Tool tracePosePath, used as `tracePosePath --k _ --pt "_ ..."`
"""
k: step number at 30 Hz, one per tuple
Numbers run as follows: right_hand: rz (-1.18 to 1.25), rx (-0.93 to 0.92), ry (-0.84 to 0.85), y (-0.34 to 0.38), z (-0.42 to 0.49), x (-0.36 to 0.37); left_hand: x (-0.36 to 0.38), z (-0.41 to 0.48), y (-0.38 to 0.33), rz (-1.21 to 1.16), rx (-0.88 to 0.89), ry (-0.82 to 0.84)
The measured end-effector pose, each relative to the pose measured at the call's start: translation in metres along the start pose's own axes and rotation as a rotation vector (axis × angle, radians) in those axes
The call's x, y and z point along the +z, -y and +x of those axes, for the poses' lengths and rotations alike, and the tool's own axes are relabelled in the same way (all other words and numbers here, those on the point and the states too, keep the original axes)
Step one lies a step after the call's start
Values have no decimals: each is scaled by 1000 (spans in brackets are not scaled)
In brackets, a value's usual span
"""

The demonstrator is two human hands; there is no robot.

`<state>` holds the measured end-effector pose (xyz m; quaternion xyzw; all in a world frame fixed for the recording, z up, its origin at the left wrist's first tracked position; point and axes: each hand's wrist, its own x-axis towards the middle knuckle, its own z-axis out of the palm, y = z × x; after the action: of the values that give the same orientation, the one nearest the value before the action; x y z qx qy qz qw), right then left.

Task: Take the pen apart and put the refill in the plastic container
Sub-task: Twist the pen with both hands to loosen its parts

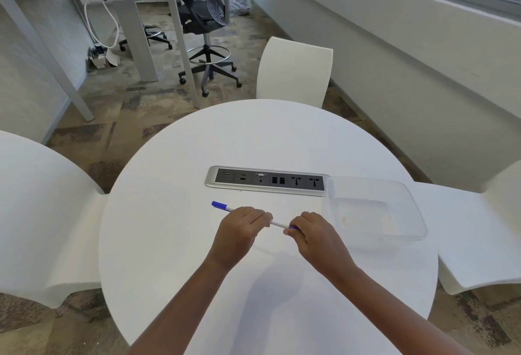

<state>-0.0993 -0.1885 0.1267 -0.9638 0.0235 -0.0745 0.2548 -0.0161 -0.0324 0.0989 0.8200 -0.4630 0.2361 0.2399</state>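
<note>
A white pen [277, 224] with a blue cap at its left end is held level above the round white table [197, 242]. My left hand [239, 230] grips the barrel near the capped end, so only the cap sticks out to the left. My right hand [313, 234] pinches the blue right end of the pen. A short stretch of white barrel shows between the hands. The clear plastic container [408, 194] stands on the table just right of my right hand, and nothing shows inside it.
A grey socket strip [267, 180] is set into the table behind the hands, touching the container's left corner. White chairs stand at the left [42, 213], far side [294, 71] and right [479, 227]. A second table and a black office chair are further back.
</note>
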Motion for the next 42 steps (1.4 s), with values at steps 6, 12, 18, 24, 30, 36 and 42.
tracePosePath --k 6,12,18,24,30,36,42 --pt "420 351 202 0 5 -5 -2 0 2 15 -4 3" --pt "572 424 309 -3 7 -9 -5 -3 6 24 0 9" --pt "304 211 147 -1 1 -3 -2 -7 6 21 -14 -4" --pt "142 101 58 3 0 7 2 -9 7 48 22 -29" --pt "134 127 -4 5 0 12 8 -13 7 49 23 -27" --pt "135 180 -93 6 -1 16 14 -16 -4 -41 -279 4" --pt "117 157 -172 7 -3 20 17 -12 -23 -805 -1268 -174"
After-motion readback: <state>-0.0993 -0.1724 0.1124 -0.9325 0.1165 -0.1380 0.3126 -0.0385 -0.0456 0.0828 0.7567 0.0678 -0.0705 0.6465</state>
